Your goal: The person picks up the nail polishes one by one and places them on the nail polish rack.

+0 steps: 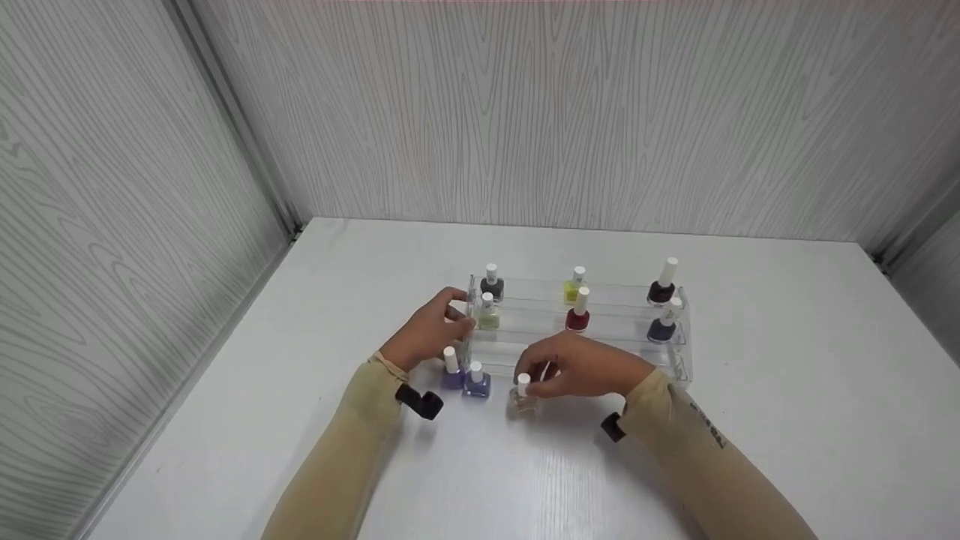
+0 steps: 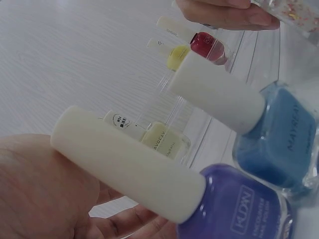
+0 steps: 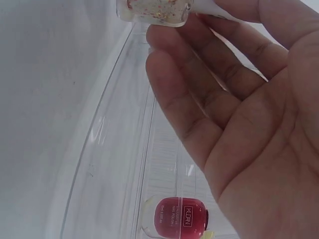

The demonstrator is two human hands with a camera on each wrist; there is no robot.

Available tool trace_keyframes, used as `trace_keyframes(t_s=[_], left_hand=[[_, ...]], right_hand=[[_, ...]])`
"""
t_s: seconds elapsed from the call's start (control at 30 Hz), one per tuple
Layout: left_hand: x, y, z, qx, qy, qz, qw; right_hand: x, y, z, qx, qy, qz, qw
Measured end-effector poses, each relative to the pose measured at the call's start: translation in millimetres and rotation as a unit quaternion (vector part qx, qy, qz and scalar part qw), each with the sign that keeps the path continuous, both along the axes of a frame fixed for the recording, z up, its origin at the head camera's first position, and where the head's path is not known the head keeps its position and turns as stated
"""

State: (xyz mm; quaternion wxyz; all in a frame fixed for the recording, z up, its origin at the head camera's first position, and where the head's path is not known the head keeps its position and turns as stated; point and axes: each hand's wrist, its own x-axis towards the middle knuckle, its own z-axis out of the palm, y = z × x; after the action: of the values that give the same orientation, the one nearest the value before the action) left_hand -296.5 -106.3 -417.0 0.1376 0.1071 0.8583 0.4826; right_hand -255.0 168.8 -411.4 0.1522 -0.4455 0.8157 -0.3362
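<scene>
The right hand (image 1: 581,365) pinches the white cap of a clear glitter bottle (image 1: 524,403) in front of the acrylic rack (image 1: 517,352); in the right wrist view that glitter bottle (image 3: 157,11) is at the top, by the fingertips. At the rack's left end the left hand (image 1: 435,328) holds the side edge with thumb and fingers. Close to the left wrist, a purple bottle (image 1: 453,378) and a blue one (image 1: 477,385) stand side by side on the table. Large in the left wrist view are the purple bottle (image 2: 239,209) and the blue bottle (image 2: 279,139).
On the rack's upper tier are a grey bottle (image 1: 492,289), a yellow one (image 1: 573,291) and a dark one (image 1: 661,292). Its middle tier holds a pale green bottle (image 1: 488,320), a red one (image 1: 577,320) and a dark blue one (image 1: 661,330). Patterned panels (image 1: 525,112) enclose the white table.
</scene>
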Motion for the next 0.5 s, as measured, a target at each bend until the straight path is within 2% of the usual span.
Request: trace_keyframes(t_s=[0.2, 0.5], left_hand=[[1.6, 0.3, 0.3, -0.001, 0.001, -0.003, 1.0000], [2.9, -0.5, 1.1, -0.001, -0.002, 0.000, 1.0000]], right_hand=[[1.9, -2.2, 1.4, 0.012, 0.015, 0.004, 0.9998], [3.9, -5.7, 5.2, 0.057, 0.095, -0.005, 0.9938]])
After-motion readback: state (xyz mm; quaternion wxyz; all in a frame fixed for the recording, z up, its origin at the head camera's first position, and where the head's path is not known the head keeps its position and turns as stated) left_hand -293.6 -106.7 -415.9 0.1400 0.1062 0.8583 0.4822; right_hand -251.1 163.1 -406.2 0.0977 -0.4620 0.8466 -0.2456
